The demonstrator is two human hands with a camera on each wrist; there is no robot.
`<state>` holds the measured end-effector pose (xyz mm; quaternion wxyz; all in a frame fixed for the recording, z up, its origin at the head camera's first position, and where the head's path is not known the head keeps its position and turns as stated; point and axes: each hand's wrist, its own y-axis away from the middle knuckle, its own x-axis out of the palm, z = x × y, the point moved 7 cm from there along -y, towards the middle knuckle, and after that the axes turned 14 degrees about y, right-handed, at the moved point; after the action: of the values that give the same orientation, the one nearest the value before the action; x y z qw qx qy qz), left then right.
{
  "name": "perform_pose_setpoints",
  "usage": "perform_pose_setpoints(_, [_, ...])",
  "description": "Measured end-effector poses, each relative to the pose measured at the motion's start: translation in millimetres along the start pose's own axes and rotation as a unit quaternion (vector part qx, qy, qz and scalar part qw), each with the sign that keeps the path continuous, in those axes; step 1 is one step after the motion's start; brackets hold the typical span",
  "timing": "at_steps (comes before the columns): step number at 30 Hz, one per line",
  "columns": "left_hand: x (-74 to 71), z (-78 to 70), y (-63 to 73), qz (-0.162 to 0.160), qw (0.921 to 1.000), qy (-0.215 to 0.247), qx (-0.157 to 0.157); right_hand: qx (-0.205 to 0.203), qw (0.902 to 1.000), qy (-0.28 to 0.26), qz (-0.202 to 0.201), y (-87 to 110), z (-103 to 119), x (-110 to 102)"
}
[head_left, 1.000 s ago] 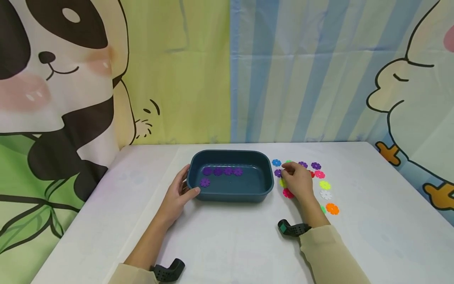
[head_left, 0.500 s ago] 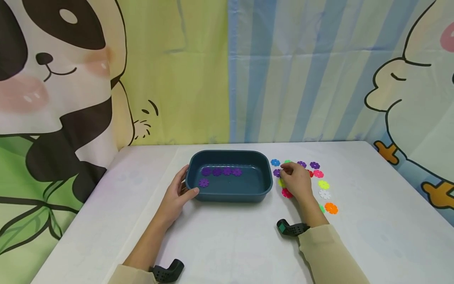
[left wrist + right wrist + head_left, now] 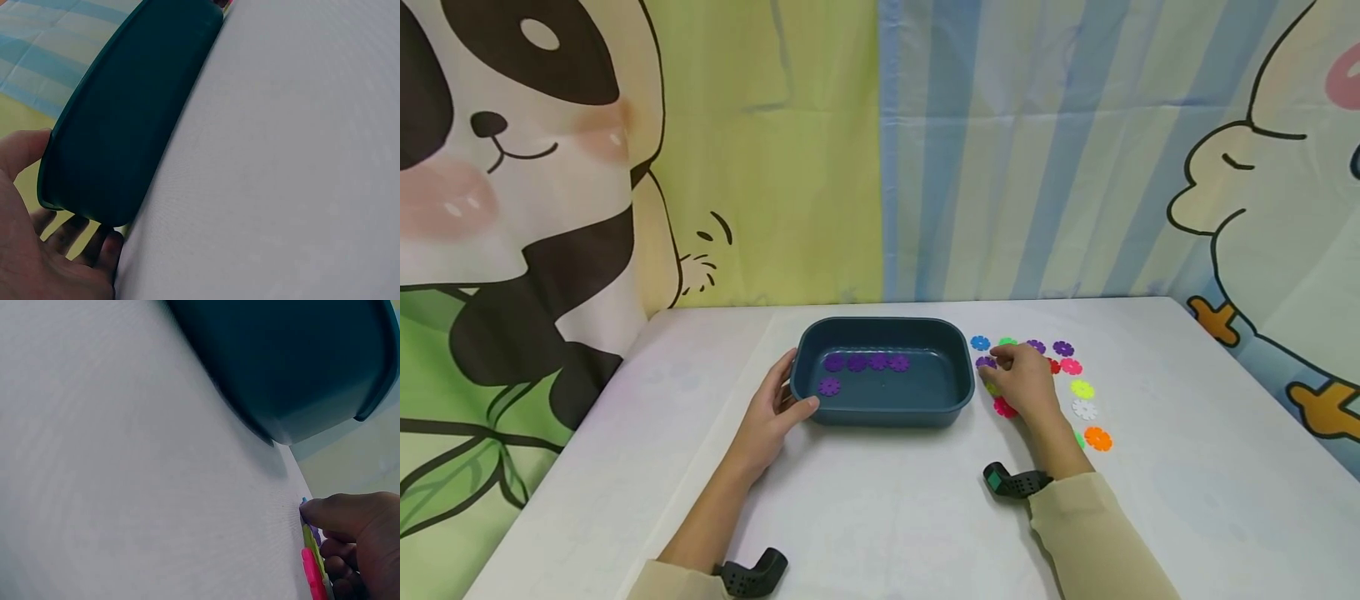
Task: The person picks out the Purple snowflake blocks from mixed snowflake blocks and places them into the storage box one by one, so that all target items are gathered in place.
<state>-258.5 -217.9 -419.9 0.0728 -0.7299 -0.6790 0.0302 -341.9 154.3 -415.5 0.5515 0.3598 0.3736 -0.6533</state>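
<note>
Tub (image 3: 883, 416): five purple discs (image 3: 857, 362) lie inside.
Left hand (image 3: 765, 423): grips the tub's left end, probably steadying it.
Right hand (image 3: 1028, 383): right of tub, fingers bent low to an outer purple disc (image 3: 983, 362); pinched or not, cannot tell.

Plain white desk (image 3: 887, 517) pushed up near some creased cartoon fabric (image 3: 715, 100): huge panda (image 3: 542, 217) on the left, yellow-green panel (image 3: 805, 200), pale blue stripes (image 3: 1037, 150), white critter (image 3: 1292, 258) with orange feet on the right. Pretty even light.
</note>
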Motion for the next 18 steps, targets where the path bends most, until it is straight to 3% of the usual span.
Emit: perform_pose_setpoints(18, [0.8,-0.7,0.3,0.0,1.0,-0.003,-0.001,0.005,0.9998,-0.013,0.014,-0.3,-1.1,1.6])
